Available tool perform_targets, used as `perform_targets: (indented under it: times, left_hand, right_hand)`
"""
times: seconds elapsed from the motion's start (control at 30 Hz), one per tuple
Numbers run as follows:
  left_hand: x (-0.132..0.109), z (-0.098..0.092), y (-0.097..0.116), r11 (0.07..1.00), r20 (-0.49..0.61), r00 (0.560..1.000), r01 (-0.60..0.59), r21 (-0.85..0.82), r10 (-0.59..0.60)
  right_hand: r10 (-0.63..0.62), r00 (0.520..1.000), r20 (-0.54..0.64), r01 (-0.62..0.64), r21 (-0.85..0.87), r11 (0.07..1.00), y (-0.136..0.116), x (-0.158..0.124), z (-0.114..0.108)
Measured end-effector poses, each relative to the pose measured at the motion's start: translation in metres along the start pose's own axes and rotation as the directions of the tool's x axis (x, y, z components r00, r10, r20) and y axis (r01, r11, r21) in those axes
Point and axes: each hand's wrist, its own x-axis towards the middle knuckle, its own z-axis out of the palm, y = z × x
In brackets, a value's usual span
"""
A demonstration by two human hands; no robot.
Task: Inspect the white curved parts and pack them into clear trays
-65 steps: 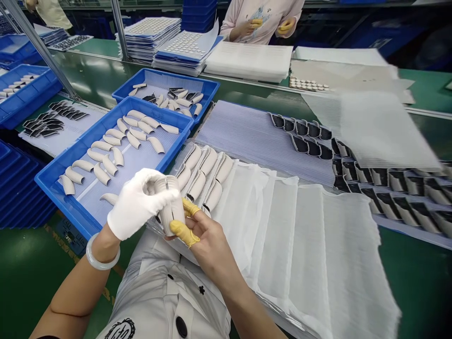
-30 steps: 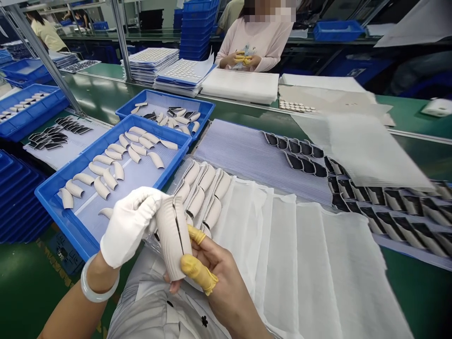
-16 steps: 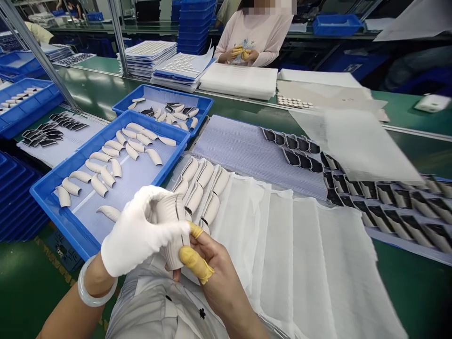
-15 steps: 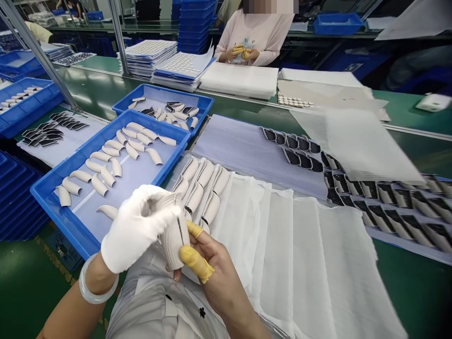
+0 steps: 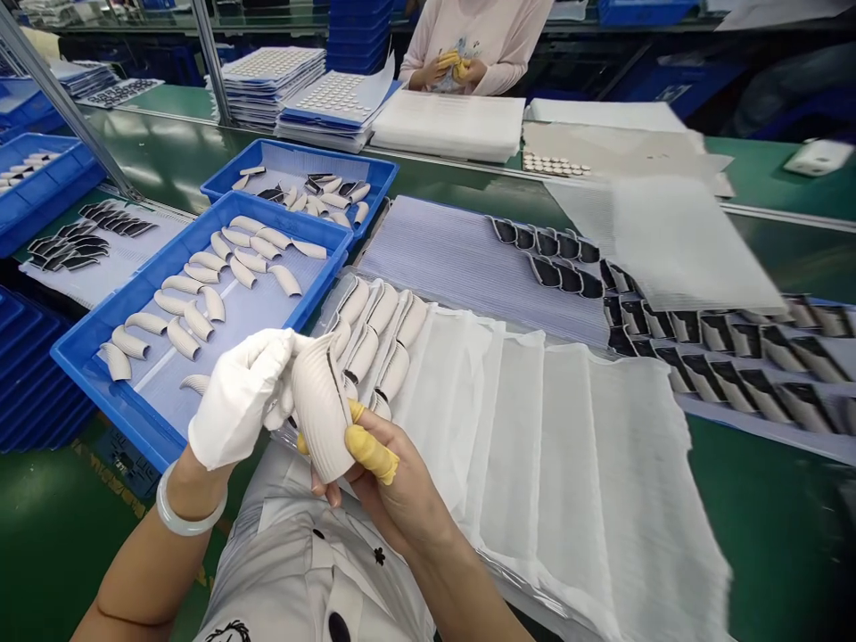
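Note:
My gloved left hand [image 5: 237,399], in a white fabric glove, and my right hand [image 5: 394,473], with yellow finger cots on the thumb and a finger, both hold a curved ribbed cream-white piece [image 5: 319,406]. A thin dark slit runs along that piece. Just beyond my hands, similar pieces lie overlapped in a row on a clear plastic sheet [image 5: 374,334]. A blue tray [image 5: 267,209] of loose cream pieces sits to the left of them, close to my left hand.
White non-woven sheets [image 5: 528,473] spread right of my hands. Dark-lined pieces lie in rows on ribbed plastic [image 5: 468,267]. Across the green belt [image 5: 769,481], a co-worker's hands [image 5: 451,69] hold something yellow. Stacked blue crates [image 5: 33,374] stand at the left.
The held piece has turned in my hands, showing more of its broad ribbed side. My view has shifted slightly, so the tables sit a little higher and further left.

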Motion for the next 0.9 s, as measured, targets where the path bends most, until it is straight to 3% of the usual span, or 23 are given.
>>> perform_targets:
  times: [0.2, 0.33, 0.43, 0.53, 0.63, 0.9]
  left_hand:
    - [-0.001, -0.002, 0.001, 0.985, 0.035, 0.992, -0.124, 0.117, 0.120]
    - [-0.005, 0.002, 0.007, 0.923, 0.123, 0.984, -0.163, 0.349, 0.127]
    - [-0.007, 0.007, 0.009, 0.857, 0.073, 0.988, -0.152, 0.492, 0.133]
    - [-0.004, 0.010, 0.009, 0.870, -0.051, 0.979, -0.153, 0.469, 0.199]
    - [0.003, 0.011, 0.008, 0.907, -0.147, 0.971, -0.113, 0.406, 0.187]
    - [0.007, 0.012, 0.008, 0.917, -0.192, 0.967, -0.083, 0.391, 0.169]
  right_hand:
    - [-0.012, 0.997, 0.070, 0.003, 0.121, 0.993, 0.004, -0.002, -0.006]
    - [-0.002, 0.991, 0.130, -0.033, 0.269, 0.963, 0.009, 0.001, -0.009]
    - [0.020, 0.987, 0.162, -0.074, 0.332, 0.940, 0.010, 0.002, -0.009]
    - [0.047, 0.973, 0.224, -0.128, 0.366, 0.922, 0.012, 0.002, -0.008]
    - [0.079, 0.958, 0.274, -0.198, 0.440, 0.876, 0.015, 0.002, -0.007]
    - [0.114, 0.945, 0.307, -0.272, 0.542, 0.796, 0.017, 0.001, -0.003]
